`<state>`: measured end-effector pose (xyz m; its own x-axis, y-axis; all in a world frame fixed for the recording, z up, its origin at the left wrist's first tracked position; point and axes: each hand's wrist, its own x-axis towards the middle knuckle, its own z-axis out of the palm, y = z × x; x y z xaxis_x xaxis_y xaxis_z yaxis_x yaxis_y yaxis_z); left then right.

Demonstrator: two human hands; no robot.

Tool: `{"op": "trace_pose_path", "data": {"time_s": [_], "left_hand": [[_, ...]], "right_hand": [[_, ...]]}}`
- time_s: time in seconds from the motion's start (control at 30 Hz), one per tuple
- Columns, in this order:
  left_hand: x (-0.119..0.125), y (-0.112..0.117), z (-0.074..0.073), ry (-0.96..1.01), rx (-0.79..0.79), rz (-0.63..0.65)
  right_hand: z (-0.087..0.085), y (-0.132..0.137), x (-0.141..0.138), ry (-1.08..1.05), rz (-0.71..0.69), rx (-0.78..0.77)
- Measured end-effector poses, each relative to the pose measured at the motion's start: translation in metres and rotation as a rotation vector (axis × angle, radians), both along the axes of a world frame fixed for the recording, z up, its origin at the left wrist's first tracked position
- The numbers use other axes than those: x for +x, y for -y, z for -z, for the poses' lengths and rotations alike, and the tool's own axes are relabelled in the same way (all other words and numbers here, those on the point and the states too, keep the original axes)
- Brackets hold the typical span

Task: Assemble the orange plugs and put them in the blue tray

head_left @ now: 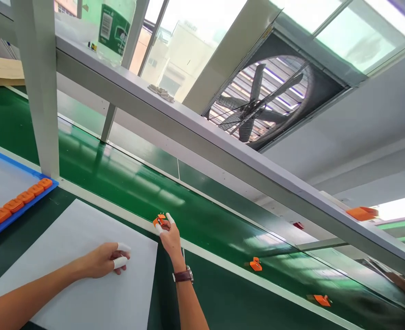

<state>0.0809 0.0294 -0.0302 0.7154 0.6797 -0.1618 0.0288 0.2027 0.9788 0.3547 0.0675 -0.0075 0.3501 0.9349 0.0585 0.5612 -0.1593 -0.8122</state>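
My right hand (168, 234), with white finger cots and a wristwatch (183, 275), reaches to the near edge of the green conveyor belt (127, 183) and pinches a small orange part (159, 220) between its fingertips. My left hand (106, 259), also with white cots on two fingers, rests loosely curled on a white sheet (85, 275) and holds nothing that I can see.
Two more orange parts (255, 264) (322, 300) lie further right on the belt. A row of orange parts (13, 205) sits on a blue-edged tray at left. A white frame post (39, 87) and rail cross overhead, with a green-labelled bottle (115, 27) on the shelf. A large wall fan (260, 103) is behind.
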Motion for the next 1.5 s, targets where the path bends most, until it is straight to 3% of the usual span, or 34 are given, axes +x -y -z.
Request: {"op": "trace_pose_path", "data": {"time_s": [0.1,0.2,0.27,0.37,0.5,0.6,0.83,1.03,1.17,1.23,1.37,1.5], "left_hand": [[0.004,-0.002,-0.009,0.141,-0.158,-0.200],[0.003,-0.003,-0.029,0.244,-0.164,-0.227],[-0.001,-0.002,-0.041,0.199,-0.091,-0.226],[-0.009,0.004,-0.048,0.043,0.056,-0.225],[-0.019,0.012,-0.047,-0.079,0.353,-0.258],[-0.022,0.016,-0.048,-0.125,0.434,-0.271],[-0.016,0.025,-0.058,-0.092,0.291,-0.257],[-0.015,0.027,-0.042,-0.022,0.373,-0.286],[-0.019,0.025,-0.032,-0.036,0.455,-0.240],[-0.019,0.023,-0.032,0.002,0.379,-0.252],[-0.018,0.021,-0.034,0.033,0.074,-0.362],[-0.016,0.020,-0.032,0.018,0.006,-0.388]], "right_hand": [[-0.006,0.040,-0.054,-0.044,-0.147,0.058],[-0.013,0.075,-0.094,-0.055,-0.299,0.160],[-0.016,0.087,-0.104,-0.092,-0.361,0.185],[-0.015,0.092,-0.102,-0.187,-0.360,0.214],[-0.006,0.093,-0.096,-0.273,-0.323,0.257],[-0.001,0.096,-0.101,-0.368,-0.335,0.265],[0.007,0.101,-0.117,-0.555,-0.272,0.312],[0.012,0.101,-0.119,-0.608,-0.296,0.347],[0.009,0.099,-0.116,-0.574,-0.373,0.400],[0.006,0.098,-0.115,-0.505,-0.378,0.435],[0.003,0.098,-0.113,-0.397,-0.376,0.457],[0.003,0.100,-0.115,-0.284,-0.487,0.486]]}}
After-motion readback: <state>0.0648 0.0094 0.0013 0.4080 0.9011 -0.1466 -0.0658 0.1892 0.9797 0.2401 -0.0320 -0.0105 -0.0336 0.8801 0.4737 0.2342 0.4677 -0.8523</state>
